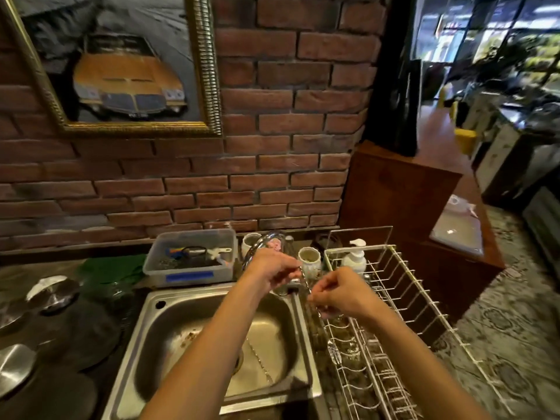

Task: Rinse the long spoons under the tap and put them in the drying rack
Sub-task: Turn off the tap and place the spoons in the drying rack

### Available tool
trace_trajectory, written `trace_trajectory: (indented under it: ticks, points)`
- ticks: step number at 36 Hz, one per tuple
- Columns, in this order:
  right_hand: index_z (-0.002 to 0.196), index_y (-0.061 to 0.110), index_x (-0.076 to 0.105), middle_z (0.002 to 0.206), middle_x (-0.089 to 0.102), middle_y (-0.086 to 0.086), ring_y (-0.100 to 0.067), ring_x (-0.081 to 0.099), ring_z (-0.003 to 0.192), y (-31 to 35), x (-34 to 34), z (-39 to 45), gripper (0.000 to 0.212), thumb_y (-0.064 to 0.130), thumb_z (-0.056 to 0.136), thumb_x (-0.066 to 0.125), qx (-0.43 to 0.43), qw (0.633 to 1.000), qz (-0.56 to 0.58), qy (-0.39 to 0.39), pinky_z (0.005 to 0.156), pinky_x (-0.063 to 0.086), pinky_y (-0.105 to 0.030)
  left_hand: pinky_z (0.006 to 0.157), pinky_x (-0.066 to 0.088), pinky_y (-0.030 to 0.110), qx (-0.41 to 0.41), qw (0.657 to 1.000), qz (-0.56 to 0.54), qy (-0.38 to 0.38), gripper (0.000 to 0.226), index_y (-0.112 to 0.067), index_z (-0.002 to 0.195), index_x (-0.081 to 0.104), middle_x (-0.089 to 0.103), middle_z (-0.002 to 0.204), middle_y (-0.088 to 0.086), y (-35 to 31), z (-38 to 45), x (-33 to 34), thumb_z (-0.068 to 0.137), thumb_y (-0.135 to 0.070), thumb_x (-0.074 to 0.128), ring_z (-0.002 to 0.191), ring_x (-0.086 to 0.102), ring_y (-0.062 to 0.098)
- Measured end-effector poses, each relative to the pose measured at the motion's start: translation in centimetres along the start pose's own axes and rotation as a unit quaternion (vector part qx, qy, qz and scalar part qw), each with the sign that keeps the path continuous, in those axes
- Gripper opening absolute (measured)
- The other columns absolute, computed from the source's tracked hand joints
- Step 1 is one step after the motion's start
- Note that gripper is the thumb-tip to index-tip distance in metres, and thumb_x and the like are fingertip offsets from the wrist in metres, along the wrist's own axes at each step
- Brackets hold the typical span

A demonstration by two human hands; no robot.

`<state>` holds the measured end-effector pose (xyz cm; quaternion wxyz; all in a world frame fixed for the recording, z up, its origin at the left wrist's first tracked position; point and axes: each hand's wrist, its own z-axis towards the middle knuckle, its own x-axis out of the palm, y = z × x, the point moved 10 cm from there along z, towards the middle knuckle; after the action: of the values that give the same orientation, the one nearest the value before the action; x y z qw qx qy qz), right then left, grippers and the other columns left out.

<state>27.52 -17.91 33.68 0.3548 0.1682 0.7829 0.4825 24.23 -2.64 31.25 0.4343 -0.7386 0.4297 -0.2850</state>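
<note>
While both hands hover at the back of the sink (169, 310), I read the left hand (274, 268) as curled at the tap (260, 244), though what it grips I cannot tell. My right hand (339, 294) pinches a thin long spoon (305, 281) whose long axis slants up toward the tap. Just right of the sink lies the drying rack (403, 301), so my right hand is nearer.

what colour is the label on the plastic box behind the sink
Blue, on the front of the plastic box, in the head view.
</note>
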Motion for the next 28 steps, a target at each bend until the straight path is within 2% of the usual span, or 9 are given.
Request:
trace_trajectory:
  ticks: [5, 8, 11, 17, 19, 22, 24, 26, 28]
  points:
    - [0.082, -0.007, 0.070, 0.083, 0.074, -0.022, -0.019, 0.068, 0.058, -2.3, -4.5, -1.9, 0.010, 0.002, 0.079, 0.074, 0.010, 0.999, -0.009, -0.032, 0.056, 0.059, -0.028, 0.036, 0.044, 0.017, 0.002, 1.000, 0.020, 0.021, 0.005, 0.004, 0.082, 0.073, 0.069, 0.054, 0.012, 0.3, 0.9, 5.7, 0.081, 0.001, 0.075, 0.039, 0.060, 0.012]
    - [0.079, -0.006, 0.070, 0.075, 0.075, -0.016, -0.021, 0.068, 0.057, -3.8, -6.7, -2.5, 0.011, 0.004, 0.078, 0.076, 0.014, 0.999, -0.014, -0.047, 0.054, 0.058, -0.028, 0.033, 0.035, 0.013, 0.008, 0.998, 0.060, 0.012, 0.016, 0.008, 0.092, 0.073, 0.064, 0.046, 0.006, 0.4, 1.5, 8.4, 0.080, -0.002, 0.077, 0.031, 0.052, 0.008]
    - [0.075, -0.002, 0.071, 0.066, 0.074, -0.007, -0.013, 0.068, 0.054, -5.2, -8.4, -2.8, 0.009, 0.004, 0.080, 0.076, 0.018, 0.998, -0.023, -0.060, 0.052, 0.055, -0.021, 0.033, 0.033, 0.014, 0.029, 0.993, 0.110, -0.013, 0.021, 0.008, 0.094, 0.074, 0.067, 0.062, 0.010, 0.0, 2.1, 10.5, 0.078, -0.004, 0.080, 0.030, 0.046, 0.005]
    - [0.075, -0.008, 0.068, 0.058, 0.068, -0.006, -0.009, 0.062, 0.046, -7.5, -10.5, -2.5, 0.016, 0.006, 0.081, 0.075, 0.027, 0.995, -0.045, -0.090, 0.047, 0.049, -0.017, 0.066, 0.053, 0.027, -0.001, 0.979, 0.196, -0.058, 0.028, -0.002, 0.099, 0.071, 0.072, 0.088, 0.008, 0.7, 3.7, 13.6, 0.076, -0.012, 0.083, 0.073, 0.065, 0.020]
    - [0.076, -0.005, 0.069, 0.063, 0.071, -0.008, -0.009, 0.063, 0.047, -8.3, -11.0, -2.1, 0.014, 0.007, 0.081, 0.076, 0.036, 0.993, -0.059, -0.096, 0.049, 0.050, -0.017, 0.081, 0.059, 0.032, -0.004, 0.968, 0.231, -0.100, 0.025, -0.009, 0.079, 0.063, 0.072, 0.086, 0.007, 0.8, 4.3, 13.7, 0.072, -0.017, 0.086, 0.087, 0.072, 0.023]
    - [0.075, -0.003, 0.070, 0.066, 0.071, -0.007, -0.005, 0.065, 0.048, -9.4, -11.5, -1.4, 0.012, 0.006, 0.081, 0.075, 0.044, 0.990, -0.087, -0.101, 0.050, 0.052, -0.018, 0.082, 0.061, 0.039, 0.018, 0.948, 0.290, -0.127, 0.035, -0.014, 0.066, 0.053, 0.067, 0.074, 0.002, 0.4, 5.2, 14.5, 0.072, -0.017, 0.087, 0.085, 0.072, 0.023]
    - [0.073, 0.000, 0.070, 0.066, 0.071, -0.005, -0.005, 0.066, 0.051, -10.2, -11.7, -1.0, 0.012, 0.007, 0.082, 0.074, 0.056, 0.987, -0.111, -0.103, 0.054, 0.055, -0.020, 0.084, 0.060, 0.039, 0.017, 0.935, 0.335, -0.119, 0.027, -0.012, 0.083, 0.060, 0.072, 0.092, 0.006, 0.5, 5.4, 15.4, 0.075, -0.019, 0.085, 0.092, 0.071, 0.025]
    - [0.074, 0.004, 0.070, 0.071, 0.072, -0.003, -0.005, 0.069, 0.058, -11.1, -11.7, -0.5, 0.008, 0.006, 0.082, 0.070, 0.072, 0.983, -0.137, -0.098, 0.062, 0.060, -0.024, 0.087, 0.057, 0.038, 0.026, 0.913, 0.388, -0.119, 0.035, -0.012, 0.106, 0.065, 0.071, 0.109, 0.008, 0.6, 5.7, 16.2, 0.077, -0.019, 0.083, 0.103, 0.068, 0.027]
    - [0.081, 0.006, 0.068, 0.080, 0.073, -0.005, -0.011, 0.072, 0.072, -11.9, -11.5, -0.1, 0.001, 0.005, 0.081, 0.067, 0.085, 0.979, -0.159, -0.097, 0.074, 0.063, -0.035, 0.090, 0.054, 0.037, 0.036, 0.894, 0.431, -0.118, 0.035, -0.014, 0.114, 0.066, 0.070, 0.117, 0.007, 0.6, 6.0, 17.2, 0.082, -0.015, 0.078, 0.110, 0.065, 0.026]
